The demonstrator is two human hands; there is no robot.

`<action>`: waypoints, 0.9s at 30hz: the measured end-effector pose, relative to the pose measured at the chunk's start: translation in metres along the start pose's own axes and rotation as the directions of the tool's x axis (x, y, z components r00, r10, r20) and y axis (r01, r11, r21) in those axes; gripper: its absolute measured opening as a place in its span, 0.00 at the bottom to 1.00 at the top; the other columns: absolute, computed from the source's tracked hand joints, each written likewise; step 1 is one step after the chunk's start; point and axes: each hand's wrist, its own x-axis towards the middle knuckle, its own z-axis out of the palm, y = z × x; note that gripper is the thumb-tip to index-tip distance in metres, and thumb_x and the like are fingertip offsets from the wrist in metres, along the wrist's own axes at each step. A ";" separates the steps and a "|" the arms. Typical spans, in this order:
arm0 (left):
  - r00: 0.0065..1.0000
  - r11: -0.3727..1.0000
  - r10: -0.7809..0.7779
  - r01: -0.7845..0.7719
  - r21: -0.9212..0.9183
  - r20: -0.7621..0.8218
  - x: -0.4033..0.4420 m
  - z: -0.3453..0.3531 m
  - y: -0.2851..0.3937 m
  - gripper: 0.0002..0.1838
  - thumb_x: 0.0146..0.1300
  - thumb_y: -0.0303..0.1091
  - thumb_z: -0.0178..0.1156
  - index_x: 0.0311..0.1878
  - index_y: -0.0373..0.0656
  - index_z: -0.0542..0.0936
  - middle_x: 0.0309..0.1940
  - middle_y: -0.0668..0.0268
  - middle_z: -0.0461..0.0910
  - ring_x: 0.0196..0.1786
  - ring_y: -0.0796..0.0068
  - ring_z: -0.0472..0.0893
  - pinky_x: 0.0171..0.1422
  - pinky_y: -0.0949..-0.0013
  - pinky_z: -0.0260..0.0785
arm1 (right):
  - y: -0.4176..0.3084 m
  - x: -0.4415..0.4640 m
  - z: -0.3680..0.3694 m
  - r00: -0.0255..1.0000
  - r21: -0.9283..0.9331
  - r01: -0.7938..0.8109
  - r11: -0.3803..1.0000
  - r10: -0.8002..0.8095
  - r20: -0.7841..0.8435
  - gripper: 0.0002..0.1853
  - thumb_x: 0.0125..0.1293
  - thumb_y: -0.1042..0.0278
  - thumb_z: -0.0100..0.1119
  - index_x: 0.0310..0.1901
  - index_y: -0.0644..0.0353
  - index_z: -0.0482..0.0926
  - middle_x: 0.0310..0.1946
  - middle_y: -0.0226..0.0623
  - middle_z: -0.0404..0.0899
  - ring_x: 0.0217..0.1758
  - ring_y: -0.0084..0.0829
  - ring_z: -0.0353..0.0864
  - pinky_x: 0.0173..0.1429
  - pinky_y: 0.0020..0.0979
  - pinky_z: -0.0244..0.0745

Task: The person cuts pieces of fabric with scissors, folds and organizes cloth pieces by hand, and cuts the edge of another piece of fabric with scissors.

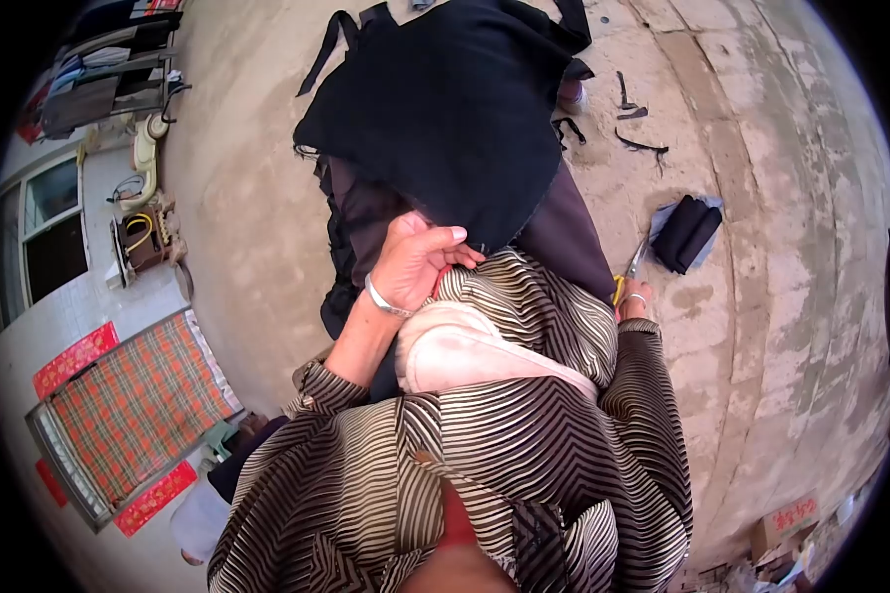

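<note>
A large piece of black cloth (435, 119) with frayed edges lies spread over my lap and dark trousers (569, 232). My left hand (415, 262) is closed at the cloth's near edge, thumb on top and fingers partly hidden beneath. Out to the right side, my right hand (637, 295) is wrapped round the yellow handles of a pair of scissors (636, 265). Their metal blades point away from me, close to a dark folded bundle of cloth (686, 234) on the ground.
Black cloth scraps (643, 145) litter the concrete floor (252, 148) beyond my right knee. At left are a clothes rack (119, 74), a window (44, 232), a brown bag (146, 242) and a doorway with a plaid curtain (143, 405). A cardboard box (786, 529) stands at lower right.
</note>
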 end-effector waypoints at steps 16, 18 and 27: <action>0.998 0.999 -0.034 0.035 0.029 -0.046 0.001 0.007 -0.010 0.09 0.55 0.16 0.64 0.31 0.40 0.74 0.26 0.58 0.81 0.29 0.61 0.83 0.37 0.61 0.78 | -0.064 -0.110 -0.073 0.943 -0.640 0.332 0.693 -0.224 0.247 0.16 0.59 0.65 0.59 0.50 0.57 0.79 0.59 0.44 0.70 0.59 0.48 0.77 0.60 0.41 0.73; 0.998 0.998 -0.036 0.038 0.055 -0.047 0.000 0.004 -0.003 0.09 0.55 0.16 0.64 0.30 0.40 0.74 0.27 0.59 0.81 0.29 0.61 0.83 0.37 0.62 0.78 | -0.073 -0.114 -0.078 0.935 -0.662 0.322 0.677 -0.120 0.333 0.17 0.57 0.67 0.62 0.50 0.56 0.79 0.63 0.43 0.66 0.57 0.47 0.78 0.58 0.44 0.74; 0.999 0.995 -0.045 0.042 0.096 0.026 -0.003 0.013 -0.004 0.08 0.57 0.20 0.63 0.41 0.33 0.79 0.31 0.62 0.81 0.28 0.72 0.80 0.37 0.70 0.76 | -0.060 -0.090 -0.076 0.976 -0.299 0.206 0.932 -0.172 0.135 0.21 0.52 0.72 0.62 0.49 0.69 0.76 0.47 0.58 0.79 0.55 0.53 0.79 0.60 0.40 0.73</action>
